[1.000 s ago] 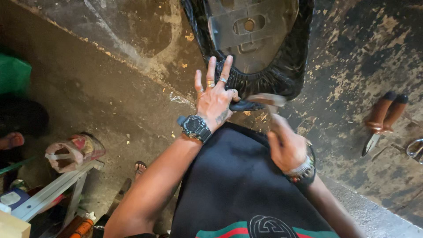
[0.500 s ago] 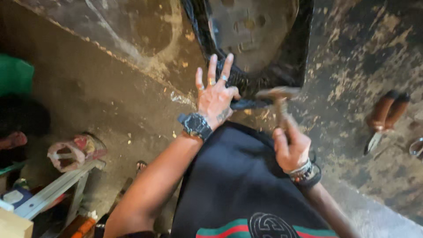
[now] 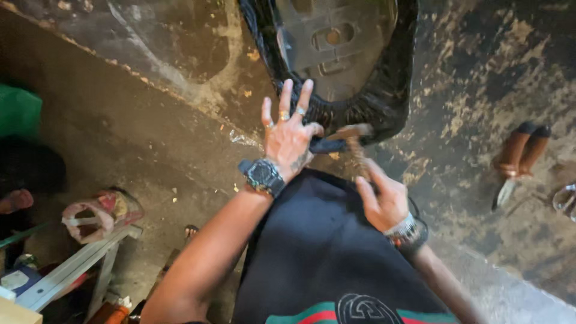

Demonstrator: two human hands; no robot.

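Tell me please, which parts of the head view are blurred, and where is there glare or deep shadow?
Head view: the hammer in the right hand is smeared by motion blur; the left hand and wristwatch are fairly sharp; the black seat cover shows small glossy highlights; the left edge lies in deep shadow, details lost.

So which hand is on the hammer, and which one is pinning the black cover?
The right hand grips the hammer by its handle. The left hand, wearing rings and a dark wristwatch, presses fingers spread on the black cover's edge.

Left hand (image 3: 290, 139) spread flat, fingers splayed; right hand (image 3: 384, 201) closed in a fist-like grip.
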